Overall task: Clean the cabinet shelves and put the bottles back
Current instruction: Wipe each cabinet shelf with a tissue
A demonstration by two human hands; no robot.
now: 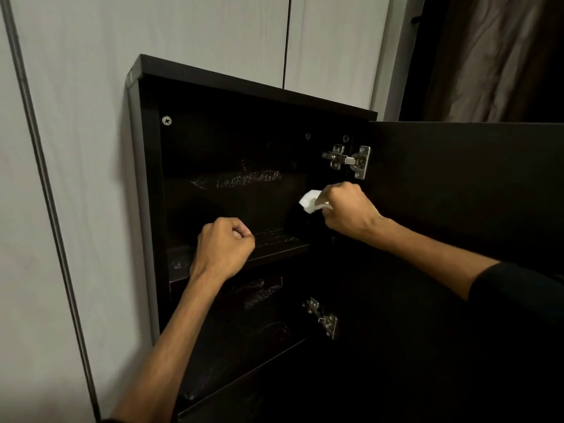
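1. Inside the open cabinet, on the wall, the person's right hand grips a white wipe near the right rear corner of the upper compartment, just below the top hinge.
2. The left hand is clenched in a fist and holds nothing visible; it sits in front of the upper shelf.
3. The door stands swung out to the right.
4. Both visible shelves carry faint streaks. No bottles are in view; their location cannot be told.
5. Step in hand, as judged: wiping the upper compartment. Cleaning appears unfinished, and bottle return has not begun.
6. Next move, as judged: draw the wipe along the shelf from the corner outward, with firm contact, then treat the lower shelf.
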